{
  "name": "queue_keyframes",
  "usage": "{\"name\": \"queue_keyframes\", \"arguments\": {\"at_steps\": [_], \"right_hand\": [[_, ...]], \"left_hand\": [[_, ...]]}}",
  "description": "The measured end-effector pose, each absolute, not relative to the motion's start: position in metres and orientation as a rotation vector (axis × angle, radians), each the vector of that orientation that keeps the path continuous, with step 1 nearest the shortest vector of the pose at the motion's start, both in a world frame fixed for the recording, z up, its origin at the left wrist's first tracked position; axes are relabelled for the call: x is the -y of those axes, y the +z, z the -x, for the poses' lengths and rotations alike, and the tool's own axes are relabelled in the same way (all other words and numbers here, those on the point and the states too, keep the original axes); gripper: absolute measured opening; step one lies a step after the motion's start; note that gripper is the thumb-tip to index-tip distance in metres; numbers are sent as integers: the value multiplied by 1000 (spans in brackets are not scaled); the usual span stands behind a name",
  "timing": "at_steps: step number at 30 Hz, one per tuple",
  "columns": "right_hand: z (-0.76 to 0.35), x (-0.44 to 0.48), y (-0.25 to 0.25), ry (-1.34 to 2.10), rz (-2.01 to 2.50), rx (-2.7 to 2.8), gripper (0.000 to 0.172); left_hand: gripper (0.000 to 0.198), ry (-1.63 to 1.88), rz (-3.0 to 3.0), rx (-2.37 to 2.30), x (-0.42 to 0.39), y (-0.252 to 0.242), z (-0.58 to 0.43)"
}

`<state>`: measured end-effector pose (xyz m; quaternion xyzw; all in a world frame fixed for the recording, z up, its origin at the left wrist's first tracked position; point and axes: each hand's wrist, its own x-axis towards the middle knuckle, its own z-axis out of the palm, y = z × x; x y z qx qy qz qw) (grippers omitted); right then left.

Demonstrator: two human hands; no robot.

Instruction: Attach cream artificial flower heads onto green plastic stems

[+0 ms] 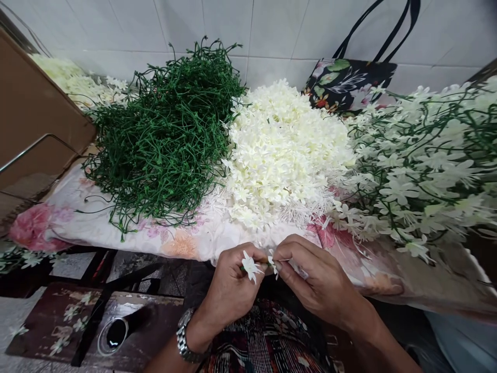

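My left hand (234,280), with a metal watch at its wrist, is closed around a green flower stem. A white artificial flower (251,266) on that stem shows in front of its fingers. Close beside it, my right hand (310,274) pinches a small white flower piece (274,263) at the stem's other tip. Beyond my hands lies a heap of loose white petals (289,150). To its left rises a tangled pile of green plastic stems (166,129). Assembled white flowers on green stems (423,176) are massed on the right.
A floral cloth (163,243) covers the table. A cardboard box (39,98) stands at the left, and a black floral bag (349,85) leans on the tiled wall. Lower left, a cup of dark liquid (113,335) sits on a brown surface.
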<state>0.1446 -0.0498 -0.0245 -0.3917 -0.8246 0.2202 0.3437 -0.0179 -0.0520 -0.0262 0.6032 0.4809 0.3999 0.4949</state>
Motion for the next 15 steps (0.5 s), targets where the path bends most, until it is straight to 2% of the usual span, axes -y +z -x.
{"name": "queue_keyframes", "arguments": {"at_steps": [6,15], "right_hand": [[-141,50,-33,568,1012,2076,11],[-139,51,-41,544,982,2041,14]], "left_hand": [[13,985,-1355,-1197,54,-29,15],[16,1031,-1494,-1253,55,-32,13]]}}
